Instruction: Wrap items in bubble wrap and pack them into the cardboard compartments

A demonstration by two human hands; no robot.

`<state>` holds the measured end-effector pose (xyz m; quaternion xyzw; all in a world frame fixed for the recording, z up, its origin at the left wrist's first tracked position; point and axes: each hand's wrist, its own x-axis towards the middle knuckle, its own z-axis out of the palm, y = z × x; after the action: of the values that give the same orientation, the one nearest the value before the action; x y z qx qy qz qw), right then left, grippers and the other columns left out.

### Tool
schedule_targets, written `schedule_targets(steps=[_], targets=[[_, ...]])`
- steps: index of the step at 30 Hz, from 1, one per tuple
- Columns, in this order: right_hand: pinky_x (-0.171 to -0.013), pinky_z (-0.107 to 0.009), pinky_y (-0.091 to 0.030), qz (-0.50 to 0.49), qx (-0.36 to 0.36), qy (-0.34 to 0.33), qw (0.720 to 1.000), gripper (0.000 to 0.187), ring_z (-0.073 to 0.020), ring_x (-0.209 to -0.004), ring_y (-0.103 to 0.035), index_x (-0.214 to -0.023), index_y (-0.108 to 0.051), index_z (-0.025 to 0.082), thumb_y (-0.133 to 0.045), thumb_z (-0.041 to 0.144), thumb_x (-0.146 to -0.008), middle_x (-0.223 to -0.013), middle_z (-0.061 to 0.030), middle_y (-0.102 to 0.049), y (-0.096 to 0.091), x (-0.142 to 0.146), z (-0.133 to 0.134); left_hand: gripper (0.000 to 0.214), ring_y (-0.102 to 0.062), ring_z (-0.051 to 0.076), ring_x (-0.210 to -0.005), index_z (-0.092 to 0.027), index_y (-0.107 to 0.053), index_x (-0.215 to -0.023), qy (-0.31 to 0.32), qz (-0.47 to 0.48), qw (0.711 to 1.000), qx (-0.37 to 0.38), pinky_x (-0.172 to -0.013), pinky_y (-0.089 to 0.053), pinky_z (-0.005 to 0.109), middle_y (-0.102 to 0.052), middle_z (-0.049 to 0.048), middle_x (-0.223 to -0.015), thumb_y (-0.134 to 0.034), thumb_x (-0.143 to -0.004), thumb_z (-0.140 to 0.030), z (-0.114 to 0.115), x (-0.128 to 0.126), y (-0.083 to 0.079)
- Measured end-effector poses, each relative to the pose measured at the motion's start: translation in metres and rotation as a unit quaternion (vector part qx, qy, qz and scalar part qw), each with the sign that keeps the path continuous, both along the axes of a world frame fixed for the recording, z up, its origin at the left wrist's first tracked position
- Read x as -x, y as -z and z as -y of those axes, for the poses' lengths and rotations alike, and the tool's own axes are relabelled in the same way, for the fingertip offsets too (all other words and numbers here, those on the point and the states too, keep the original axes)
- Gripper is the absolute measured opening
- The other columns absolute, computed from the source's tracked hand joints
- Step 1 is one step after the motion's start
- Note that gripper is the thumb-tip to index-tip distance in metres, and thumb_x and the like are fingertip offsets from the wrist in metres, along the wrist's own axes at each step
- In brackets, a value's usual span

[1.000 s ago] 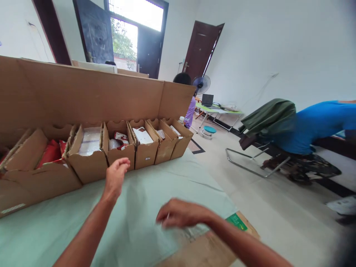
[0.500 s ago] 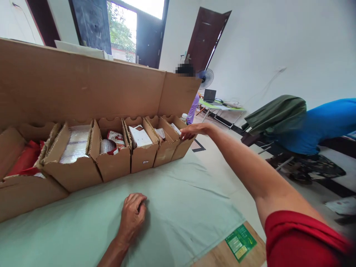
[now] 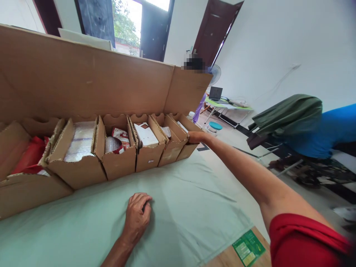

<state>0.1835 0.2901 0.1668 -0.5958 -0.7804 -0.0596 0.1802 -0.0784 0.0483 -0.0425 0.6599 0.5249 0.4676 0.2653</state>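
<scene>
My right hand (image 3: 196, 137) reaches over the front of the end cardboard bin (image 3: 185, 151), at the right of a row. Its fingers are down inside, hidden, so whatever they touch does not show. A white item with dark print (image 3: 182, 127) stands in that same bin, just left of the hand. Loosely curled, my left hand (image 3: 138, 214) rests on the pale green cloth (image 3: 172, 200) in front of the bins. Nothing can be seen in it.
Other bins hold a white box (image 3: 146, 135), a bubble-wrapped piece (image 3: 111, 144), a clear-wrapped package (image 3: 81, 140) and a red packet (image 3: 31, 155). A tall cardboard panel (image 3: 111, 81) rises behind them. A green printed sheet (image 3: 249, 247) lies at the table corner. A person in blue (image 3: 311, 129) sits at right.
My right hand has gone down from above the rim into the end bin. My left hand stays on the cloth. The whole view has shifted slightly.
</scene>
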Motion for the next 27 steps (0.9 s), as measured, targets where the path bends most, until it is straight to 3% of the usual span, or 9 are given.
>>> schedule_targets(steps=[5, 9, 12, 14, 16, 18, 21, 23, 27], targets=[[-0.072, -0.032, -0.053, -0.029, 0.025, 0.094, 0.995, 0.014, -0.0213, -0.076, -0.069, -0.077, -0.073, 0.012, -0.069, 0.019, -0.089, -0.080, -0.0098, -0.073, -0.042, -0.019, 0.036, 0.021, -0.071, 0.027, -0.093, -0.023, -0.076, -0.087, -0.008, 0.041, 0.999, 0.023, -0.090, -0.052, 0.046, -0.078, 0.0074, -0.091, -0.054, -0.084, -0.025, 0.000, 0.000, 0.000], [-0.075, -0.036, -0.051, -0.111, -0.099, 0.135, 0.980, 0.023, -0.0239, -0.083, -0.068, -0.090, -0.074, 0.015, -0.053, 0.023, -0.092, -0.089, -0.0131, -0.075, -0.069, -0.036, 0.113, 0.032, -0.070, 0.029, -0.107, -0.019, -0.074, -0.106, -0.031, 0.099, 0.992, 0.065, -0.097, -0.054, 0.048, -0.075, 0.0131, -0.110, -0.058, -0.088, -0.041, -0.001, 0.005, -0.010], [-0.072, -0.037, -0.056, -0.242, -0.066, 0.042, 0.967, 0.024, -0.0245, -0.081, -0.070, -0.089, -0.074, 0.024, -0.054, 0.038, -0.092, -0.087, -0.0075, -0.076, -0.039, -0.024, 0.181, 0.071, -0.065, 0.032, -0.123, -0.020, -0.057, -0.140, 0.023, 0.291, 0.940, 0.176, -0.099, -0.055, 0.049, -0.063, 0.0189, -0.140, -0.062, -0.085, -0.064, 0.004, 0.010, -0.033], [-0.073, -0.036, -0.058, -0.310, 0.074, -0.097, 0.943, 0.027, -0.0237, -0.080, -0.072, -0.083, -0.075, 0.026, -0.058, 0.046, -0.090, -0.084, -0.0054, -0.077, -0.007, -0.003, 0.211, 0.093, -0.063, 0.033, -0.125, -0.025, -0.042, -0.154, 0.090, 0.420, 0.869, 0.246, -0.093, -0.058, 0.048, -0.055, 0.0192, -0.148, -0.061, -0.080, -0.077, 0.012, 0.013, -0.052], [-0.080, -0.034, -0.059, -0.287, 0.191, -0.192, 0.919, 0.026, -0.0223, -0.086, -0.074, -0.088, -0.077, 0.025, -0.061, 0.046, -0.090, -0.089, -0.0047, -0.079, 0.013, 0.020, 0.218, 0.099, -0.069, 0.030, -0.110, -0.026, -0.042, -0.155, 0.130, 0.427, 0.843, 0.300, -0.083, -0.059, 0.042, -0.065, 0.0167, -0.134, -0.068, -0.074, -0.076, 0.023, 0.016, -0.068], [-0.084, -0.032, -0.057, -0.240, 0.182, -0.203, 0.932, 0.027, -0.0207, -0.091, -0.073, -0.096, -0.078, 0.024, -0.058, 0.041, -0.095, -0.097, -0.0046, -0.080, 0.012, 0.037, 0.197, 0.087, -0.069, 0.024, -0.087, -0.020, -0.056, -0.144, 0.131, 0.325, 0.870, 0.347, -0.072, -0.056, 0.034, -0.073, 0.0104, -0.105, -0.075, -0.072, -0.065, 0.034, 0.023, -0.076], [-0.090, -0.034, -0.051, -0.064, 0.026, -0.106, 0.992, 0.031, -0.0218, -0.098, -0.069, -0.109, -0.077, 0.021, -0.049, 0.029, -0.100, -0.109, -0.0072, -0.079, -0.022, 0.052, 0.123, 0.060, -0.066, 0.022, -0.075, -0.018, -0.073, -0.118, 0.066, 0.136, 0.936, 0.319, -0.071, -0.054, 0.033, -0.072, 0.0049, -0.083, -0.073, -0.072, -0.056, 0.045, 0.042, -0.074], [-0.097, -0.039, -0.045, 0.154, 0.000, -0.041, 0.987, 0.032, -0.0274, -0.114, -0.062, -0.115, -0.076, 0.021, -0.050, 0.022, -0.097, -0.123, -0.0099, -0.075, -0.042, 0.061, 0.063, 0.047, -0.069, 0.026, -0.085, -0.021, -0.077, -0.106, 0.008, 0.069, 0.964, 0.257, -0.080, -0.055, 0.036, -0.075, 0.0062, -0.090, -0.067, -0.075, -0.054, 0.048, 0.061, -0.068], [-0.100, -0.044, -0.040, 0.225, 0.027, -0.034, 0.973, 0.031, -0.0346, -0.119, -0.056, -0.109, -0.079, 0.013, -0.067, 0.017, -0.081, -0.123, -0.0209, -0.072, -0.040, 0.084, -0.026, 0.032, -0.068, 0.026, -0.084, -0.024, -0.075, -0.080, -0.026, 0.012, 0.975, 0.220, -0.080, -0.054, 0.034, -0.074, 0.0047, -0.084, -0.061, -0.079, -0.052, 0.048, 0.098, -0.063]])
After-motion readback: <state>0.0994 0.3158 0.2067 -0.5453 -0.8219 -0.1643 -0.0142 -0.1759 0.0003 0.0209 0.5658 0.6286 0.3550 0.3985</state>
